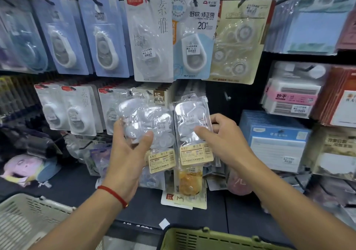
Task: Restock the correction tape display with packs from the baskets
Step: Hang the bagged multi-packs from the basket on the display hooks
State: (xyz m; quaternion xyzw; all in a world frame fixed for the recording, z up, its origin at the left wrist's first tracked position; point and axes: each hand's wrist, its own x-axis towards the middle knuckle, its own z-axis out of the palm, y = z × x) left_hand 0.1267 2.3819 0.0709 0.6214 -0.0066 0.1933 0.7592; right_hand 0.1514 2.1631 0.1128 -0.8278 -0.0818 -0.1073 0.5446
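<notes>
Left hand: my left hand (133,144) grips a bundle of clear plastic correction tape packs with cream paper labels (148,126), thumb across the front and the other fingers behind it.
Right hand: my right hand (221,138) pinches one more clear plastic correction tape pack with a cream barcode label (192,128), thumb on the front and curled fingers at its right edge, and holds it upright against the display.
Where the packs are: both are in front of the lower row of the black hanging display wall (221,99), just beside each other; the single pack has its top hole (189,96) near a bare spot.
Baskets: a grey plastic basket (28,221) is at the lower left and a green plastic basket (202,238) is at the bottom centre, both below my arms.
Step, as I judge: I am about to hang the single pack on a peg.
Risk: the smooth bundle may slide out of my left hand, because the film is slippery and I hold several at once.
Risk: the small hole may miss the peg, and then the pack falls on the dark shelf (240,207) among loose packs.
Hard to see: I cannot find the peg behind the pack; how many packs are in the bundle is unclear; the inside of the baskets is cut off.
</notes>
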